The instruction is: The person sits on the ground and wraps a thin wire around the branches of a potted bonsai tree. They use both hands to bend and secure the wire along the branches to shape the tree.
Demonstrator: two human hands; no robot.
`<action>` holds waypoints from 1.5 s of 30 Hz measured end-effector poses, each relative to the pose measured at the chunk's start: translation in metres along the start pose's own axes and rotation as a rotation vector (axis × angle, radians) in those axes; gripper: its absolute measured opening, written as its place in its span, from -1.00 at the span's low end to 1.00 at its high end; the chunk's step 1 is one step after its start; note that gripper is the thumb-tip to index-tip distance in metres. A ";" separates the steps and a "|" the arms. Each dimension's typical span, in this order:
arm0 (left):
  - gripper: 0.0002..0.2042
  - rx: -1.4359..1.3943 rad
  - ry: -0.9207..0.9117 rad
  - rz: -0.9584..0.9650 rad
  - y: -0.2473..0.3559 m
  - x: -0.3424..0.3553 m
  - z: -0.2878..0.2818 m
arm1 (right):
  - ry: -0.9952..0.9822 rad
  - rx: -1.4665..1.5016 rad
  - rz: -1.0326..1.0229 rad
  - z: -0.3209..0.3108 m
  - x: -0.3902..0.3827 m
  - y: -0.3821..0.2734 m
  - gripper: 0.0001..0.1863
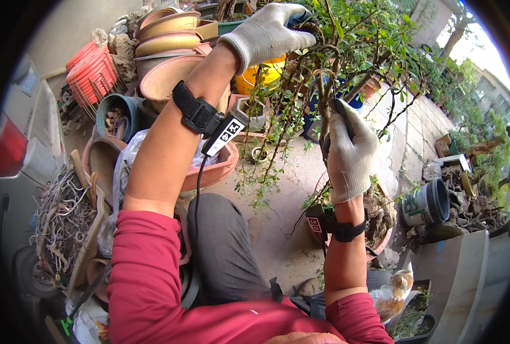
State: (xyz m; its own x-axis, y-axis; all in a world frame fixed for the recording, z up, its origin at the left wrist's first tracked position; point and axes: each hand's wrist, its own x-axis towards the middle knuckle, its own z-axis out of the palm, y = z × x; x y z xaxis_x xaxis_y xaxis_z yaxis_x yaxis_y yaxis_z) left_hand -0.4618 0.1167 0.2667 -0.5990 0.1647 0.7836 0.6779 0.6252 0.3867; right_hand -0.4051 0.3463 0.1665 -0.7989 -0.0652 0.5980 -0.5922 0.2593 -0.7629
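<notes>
both gloved hands were up in a small leafy potted tree with a gnarled trunk (324,97). left hand (269,31) closed around an upper branch, holding something dark. right hand (346,152) gripped the trunk lower down, above its round terracotta pot (381,243) on the paved ground. stacked clay bowls (166,34) sat behind.

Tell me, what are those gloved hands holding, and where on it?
Both grip the small potted tree. The left hand closes on a branch high in the crown; the right hand wraps the trunk lower down, above the pot.
</notes>
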 end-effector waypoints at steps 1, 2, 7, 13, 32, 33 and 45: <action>-0.68 -0.009 -0.051 -0.048 0.001 0.001 -0.002 | -0.006 0.003 0.004 0.000 0.000 -0.001 -0.73; -0.67 -0.018 -0.102 -0.095 0.003 0.002 -0.003 | -0.007 0.004 0.013 0.000 0.000 -0.002 -0.73; -0.66 -0.052 -0.146 -0.161 0.012 0.008 -0.006 | -0.004 0.054 0.000 0.001 0.000 -0.006 -0.72; -0.62 0.204 -0.090 0.018 0.008 0.015 0.000 | -0.022 0.013 0.019 0.000 0.002 -0.005 -0.71; -0.71 0.246 0.051 -0.110 0.009 0.017 0.022 | 0.008 0.095 -0.028 0.020 -0.004 -0.001 -0.64; -0.73 0.253 0.040 -0.139 0.010 0.017 0.023 | -0.004 0.080 -0.032 0.022 -0.005 -0.001 -0.63; -0.65 0.311 0.121 -0.051 0.005 0.016 0.021 | -0.030 0.013 -0.039 0.020 0.001 -0.002 -0.63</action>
State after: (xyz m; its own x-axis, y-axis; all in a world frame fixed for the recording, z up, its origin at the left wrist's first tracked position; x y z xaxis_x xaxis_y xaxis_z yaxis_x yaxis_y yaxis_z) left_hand -0.4767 0.1382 0.2708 -0.5614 0.0472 0.8262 0.4746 0.8362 0.2748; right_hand -0.4067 0.3265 0.1637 -0.7778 -0.1042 0.6198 -0.6241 0.2439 -0.7423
